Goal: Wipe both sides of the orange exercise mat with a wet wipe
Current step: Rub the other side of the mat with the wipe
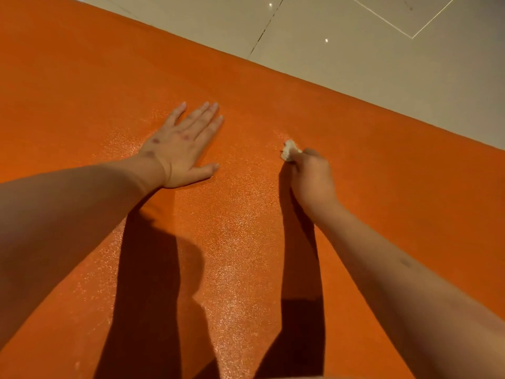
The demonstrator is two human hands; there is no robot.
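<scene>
I see the textured orange exercise mat (246,242) filling most of the frame on the pale tiled floor (382,36), my left hand (180,149) spread flat at centre left, my right hand (311,176) curled around a crumpled white wet wipe (289,150) pressed at centre.

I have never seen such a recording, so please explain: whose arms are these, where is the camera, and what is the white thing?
No machine here: these are one person's bare arms, filmed by a camera worn on the head, looking down. The orange exercise mat lies on a pale tiled floor. The left hand rests flat on the mat, fingers straight. The right hand grips a bunched white wet wipe against the mat.
</scene>
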